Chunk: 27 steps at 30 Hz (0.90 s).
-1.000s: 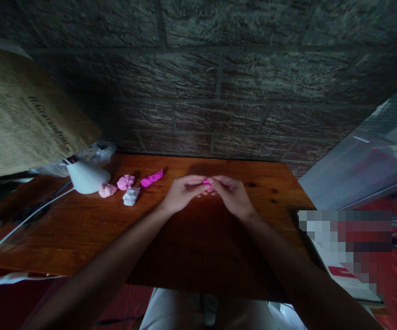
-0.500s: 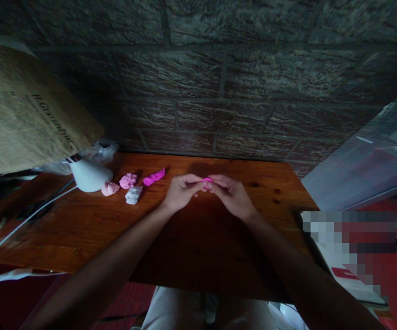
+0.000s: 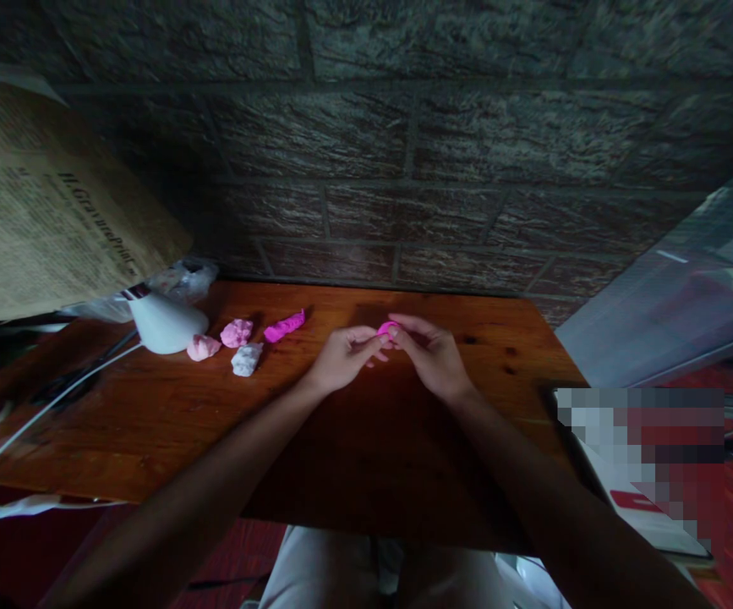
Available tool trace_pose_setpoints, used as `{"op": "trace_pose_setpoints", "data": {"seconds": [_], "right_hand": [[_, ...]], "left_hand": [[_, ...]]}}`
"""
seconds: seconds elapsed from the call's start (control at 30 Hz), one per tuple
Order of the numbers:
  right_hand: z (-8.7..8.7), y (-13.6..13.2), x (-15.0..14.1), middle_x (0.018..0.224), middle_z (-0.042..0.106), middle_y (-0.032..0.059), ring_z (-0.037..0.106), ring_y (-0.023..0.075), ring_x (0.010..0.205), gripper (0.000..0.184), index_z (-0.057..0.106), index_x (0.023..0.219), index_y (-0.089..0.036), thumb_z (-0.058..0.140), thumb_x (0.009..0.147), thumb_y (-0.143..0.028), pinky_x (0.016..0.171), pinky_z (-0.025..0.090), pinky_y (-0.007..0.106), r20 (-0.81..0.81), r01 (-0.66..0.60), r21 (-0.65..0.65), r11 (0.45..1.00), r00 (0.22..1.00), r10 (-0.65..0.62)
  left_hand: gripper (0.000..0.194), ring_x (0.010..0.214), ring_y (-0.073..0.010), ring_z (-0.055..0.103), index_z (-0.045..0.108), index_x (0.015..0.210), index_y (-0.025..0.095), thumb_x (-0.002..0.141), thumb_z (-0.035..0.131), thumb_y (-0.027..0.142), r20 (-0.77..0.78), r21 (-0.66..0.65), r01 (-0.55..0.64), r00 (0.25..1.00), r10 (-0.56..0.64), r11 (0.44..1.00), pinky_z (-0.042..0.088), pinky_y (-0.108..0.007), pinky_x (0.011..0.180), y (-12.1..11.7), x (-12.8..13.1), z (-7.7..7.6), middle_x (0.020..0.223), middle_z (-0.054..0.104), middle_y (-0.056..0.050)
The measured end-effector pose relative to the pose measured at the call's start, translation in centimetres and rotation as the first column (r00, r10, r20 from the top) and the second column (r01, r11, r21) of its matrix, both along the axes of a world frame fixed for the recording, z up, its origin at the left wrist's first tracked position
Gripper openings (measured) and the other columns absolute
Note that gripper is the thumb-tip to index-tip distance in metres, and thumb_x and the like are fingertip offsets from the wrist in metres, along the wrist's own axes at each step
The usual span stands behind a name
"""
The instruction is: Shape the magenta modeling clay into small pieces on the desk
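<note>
Between my two hands, above the wooden table (image 3: pixel 366 440), is a small bright pink piece of clay (image 3: pixel 388 330). My left hand (image 3: pixel 346 355) pinches it from the left with thumb and fingers. From the other side my right hand (image 3: pixel 433 353) grips it, thumb towards me. Fingers cover part of the piece. To the left of my hands lie a longer magenta strip of clay (image 3: pixel 285 326), a pink lump (image 3: pixel 237 333), a paler pink lump (image 3: pixel 204 348) and a white lump (image 3: pixel 247 359).
A lamp with a white base (image 3: pixel 166 323) and newsprint shade (image 3: pixel 68 203) stands at the left; its white cable (image 3: pixel 42 414) hangs over the table edge. Behind rises a stone-block wall (image 3: pixel 366 152). A translucent panel (image 3: pixel 670 279) is on the right, above a partly blurred flat item (image 3: pixel 645 499).
The bright pink clay has shifted slightly to the right and more of it shows. My left hand has moved a little right, and the fingers of both hands have changed position around it.
</note>
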State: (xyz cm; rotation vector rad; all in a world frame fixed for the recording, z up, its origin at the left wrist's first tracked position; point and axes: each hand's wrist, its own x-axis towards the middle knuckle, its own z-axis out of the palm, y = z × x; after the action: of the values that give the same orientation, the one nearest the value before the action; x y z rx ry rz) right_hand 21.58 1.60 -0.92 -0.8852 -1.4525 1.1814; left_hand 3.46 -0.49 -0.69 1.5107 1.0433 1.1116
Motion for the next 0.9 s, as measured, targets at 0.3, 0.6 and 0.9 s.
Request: {"op": "trace_pose_setpoints", "data": {"seconds": [0.3,0.6,0.9], "right_hand": [[-0.21,-0.07,-0.18,0.103,0.083,0.0060,0.078,0.0214,0.095,0.028,0.080,0.099,-0.021,0.077,0.082,-0.044,0.092,0.061,0.038,0.010,-0.045,-0.012,0.999,0.999,0.045],[0.04,-0.06,0.15,0.101,0.083,0.0055,0.078,0.0220,0.093,0.020,0.079,0.096,-0.023,0.072,0.084,-0.037,0.088,0.062,0.036,0.154,0.013,0.108,0.994,0.988,-0.029],[0.19,-0.76,0.00,0.096,0.083,0.0038,0.079,0.0213,0.087,0.014,0.079,0.095,-0.024,0.068,0.088,-0.031,0.080,0.062,0.032,0.292,0.061,0.251,0.966,0.947,-0.136]], "left_hand": [[0.033,0.063,-0.0116,0.066,0.073,0.086,0.016,0.091,0.066,0.047,-0.067,0.133,-0.048,0.996,0.057,0.990,0.048,-0.019,0.051,-0.39,0.51,0.08,0.085,0.079,-0.007],[0.026,0.076,-0.0161,0.073,0.075,0.105,0.015,0.087,0.072,0.034,-0.084,0.283,-0.183,0.973,0.215,0.941,0.056,-0.025,0.069,-0.49,0.72,0.14,0.089,0.080,-0.007],[0.017,0.058,-0.0110,0.064,0.077,0.079,0.015,0.076,0.080,0.032,0.048,0.114,-0.175,0.984,0.171,0.978,0.051,-0.022,0.057,-0.36,0.51,0.33,0.069,0.076,-0.003]]}}
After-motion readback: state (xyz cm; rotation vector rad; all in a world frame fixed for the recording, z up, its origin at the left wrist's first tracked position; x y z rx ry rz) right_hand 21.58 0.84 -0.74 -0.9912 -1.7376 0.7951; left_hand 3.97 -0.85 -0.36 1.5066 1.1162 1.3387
